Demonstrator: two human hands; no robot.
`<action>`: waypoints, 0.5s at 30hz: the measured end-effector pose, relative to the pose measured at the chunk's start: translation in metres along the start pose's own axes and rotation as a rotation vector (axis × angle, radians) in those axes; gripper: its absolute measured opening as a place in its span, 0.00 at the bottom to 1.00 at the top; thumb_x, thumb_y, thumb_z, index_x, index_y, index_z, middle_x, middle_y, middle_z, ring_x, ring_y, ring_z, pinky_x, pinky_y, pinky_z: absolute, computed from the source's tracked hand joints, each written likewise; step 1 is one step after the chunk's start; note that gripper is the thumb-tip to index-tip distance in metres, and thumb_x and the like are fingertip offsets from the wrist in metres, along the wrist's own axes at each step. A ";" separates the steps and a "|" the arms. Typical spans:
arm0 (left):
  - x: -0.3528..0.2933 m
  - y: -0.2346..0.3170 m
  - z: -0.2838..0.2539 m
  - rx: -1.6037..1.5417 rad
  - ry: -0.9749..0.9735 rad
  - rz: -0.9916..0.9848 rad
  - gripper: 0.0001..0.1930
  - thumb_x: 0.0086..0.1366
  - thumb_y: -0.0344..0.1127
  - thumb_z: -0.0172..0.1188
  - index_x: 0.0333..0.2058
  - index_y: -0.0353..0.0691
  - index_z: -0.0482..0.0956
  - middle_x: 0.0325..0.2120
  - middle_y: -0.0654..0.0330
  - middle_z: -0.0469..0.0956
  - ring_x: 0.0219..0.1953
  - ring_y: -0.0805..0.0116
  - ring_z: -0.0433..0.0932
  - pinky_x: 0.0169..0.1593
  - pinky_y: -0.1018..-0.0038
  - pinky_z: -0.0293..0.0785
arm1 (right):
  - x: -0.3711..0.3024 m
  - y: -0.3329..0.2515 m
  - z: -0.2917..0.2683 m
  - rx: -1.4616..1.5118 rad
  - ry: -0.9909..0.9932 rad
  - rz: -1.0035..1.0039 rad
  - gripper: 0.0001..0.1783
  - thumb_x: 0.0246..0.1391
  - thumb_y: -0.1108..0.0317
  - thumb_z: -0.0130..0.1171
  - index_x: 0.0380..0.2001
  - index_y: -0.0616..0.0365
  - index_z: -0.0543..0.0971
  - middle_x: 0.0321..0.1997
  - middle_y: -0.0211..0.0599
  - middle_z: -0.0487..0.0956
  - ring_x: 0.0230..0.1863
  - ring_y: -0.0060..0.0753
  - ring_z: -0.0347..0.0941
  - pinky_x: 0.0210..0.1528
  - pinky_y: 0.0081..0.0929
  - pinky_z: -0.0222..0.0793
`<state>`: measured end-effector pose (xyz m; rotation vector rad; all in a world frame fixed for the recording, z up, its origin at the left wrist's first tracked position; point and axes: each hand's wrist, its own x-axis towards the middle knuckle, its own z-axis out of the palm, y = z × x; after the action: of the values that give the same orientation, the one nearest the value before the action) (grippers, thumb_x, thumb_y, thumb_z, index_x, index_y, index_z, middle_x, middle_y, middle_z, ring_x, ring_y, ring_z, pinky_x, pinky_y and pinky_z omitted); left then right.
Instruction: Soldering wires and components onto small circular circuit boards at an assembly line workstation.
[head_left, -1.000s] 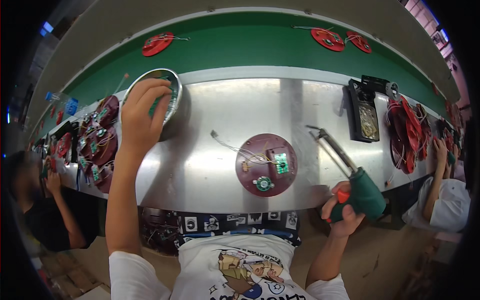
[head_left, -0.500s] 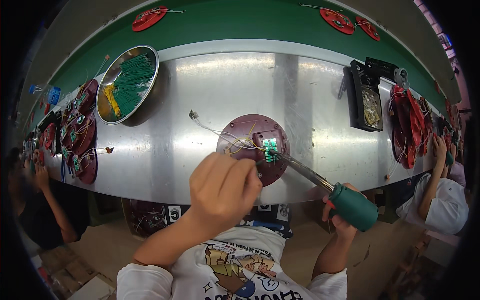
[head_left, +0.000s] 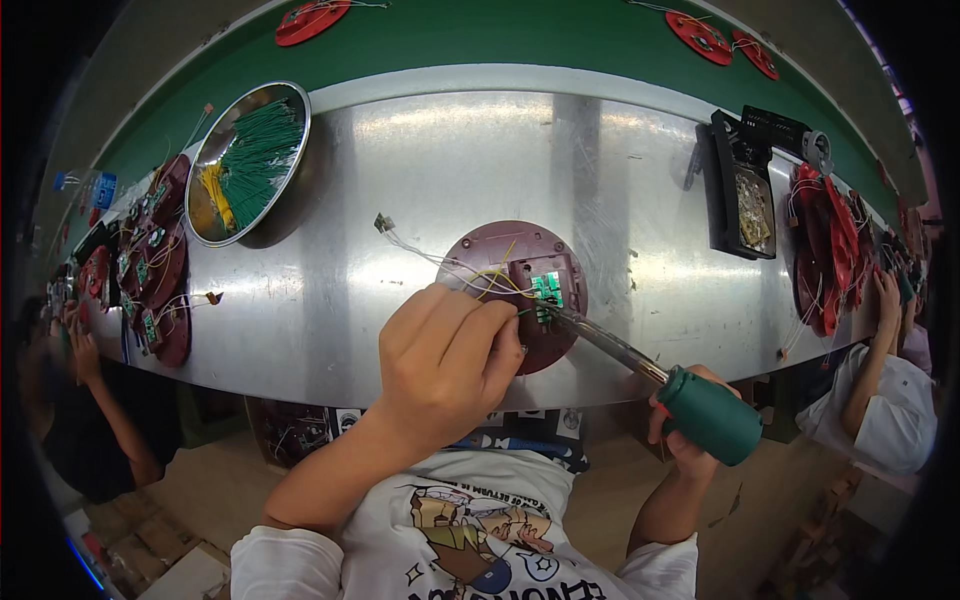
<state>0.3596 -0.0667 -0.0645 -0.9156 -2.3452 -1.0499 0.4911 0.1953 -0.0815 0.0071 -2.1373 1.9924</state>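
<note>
A dark red round plastic housing (head_left: 490, 245) lies on the metal table before me, with a small green circuit board (head_left: 547, 288) set in it. White and yellow wires trail from the board to a small connector piece (head_left: 383, 223) on the left. My left hand (head_left: 445, 360) pinches a short green wire (head_left: 525, 312) over the near left of the housing, its end at the board. With my right hand (head_left: 690, 440) I grip the green handle of a soldering iron (head_left: 710, 415); its tip touches or nearly touches the board beside the wire.
A steel bowl (head_left: 290, 180) of green and yellow wires stands far left. Stacked housings (head_left: 170, 270) lie left, red ones (head_left: 825, 250) right. A black soldering-iron stand (head_left: 735, 190) sits far right. Red parts (head_left: 700, 38) rest on the green strip beyond. Other people work at both sides.
The view has shifted slightly. Both hands stay by the board; the green wire in my left hand and the soldering iron's tip are close together there, much as before.
</note>
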 end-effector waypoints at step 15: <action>0.002 -0.004 0.005 -0.025 0.048 0.044 0.10 0.47 0.18 0.66 0.30 0.32 0.79 0.21 0.57 0.74 0.21 0.60 0.72 0.24 0.68 0.67 | 0.003 -0.008 0.003 0.145 0.076 0.059 0.29 0.45 0.52 0.73 0.36 0.72 0.80 0.29 0.42 0.77 0.15 0.26 0.72 0.18 0.19 0.64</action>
<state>0.3545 -0.0641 -0.0687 -0.9366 -2.2677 -1.0736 0.4894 0.1919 -0.0733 -0.1077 -1.9653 2.1410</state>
